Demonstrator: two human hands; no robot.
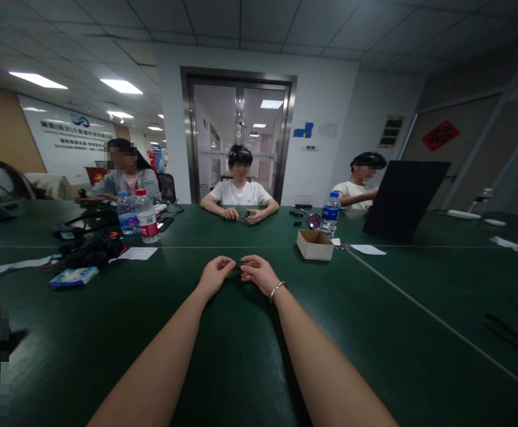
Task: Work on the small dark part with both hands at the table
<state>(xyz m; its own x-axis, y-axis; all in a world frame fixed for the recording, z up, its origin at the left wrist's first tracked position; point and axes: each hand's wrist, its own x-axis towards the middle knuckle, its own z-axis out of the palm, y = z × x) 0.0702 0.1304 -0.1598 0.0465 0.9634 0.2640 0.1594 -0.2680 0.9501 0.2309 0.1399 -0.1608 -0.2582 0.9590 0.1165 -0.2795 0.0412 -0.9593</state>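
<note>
My left hand [215,274] and my right hand [259,274] rest together on the dark green table [241,356], forearms stretched out from the near edge. Both hands have their fingers curled and pinched on a small dark object [237,267] held between them; it is too small to name. A thin bracelet [276,290] circles my right wrist.
A small open cardboard box [314,244] stands beyond my hands to the right. Two water bottles [139,216] and a dark tangle of gear [90,246] lie at left; another bottle [330,214] and an open laptop [403,198] at right. Three people sit across the table.
</note>
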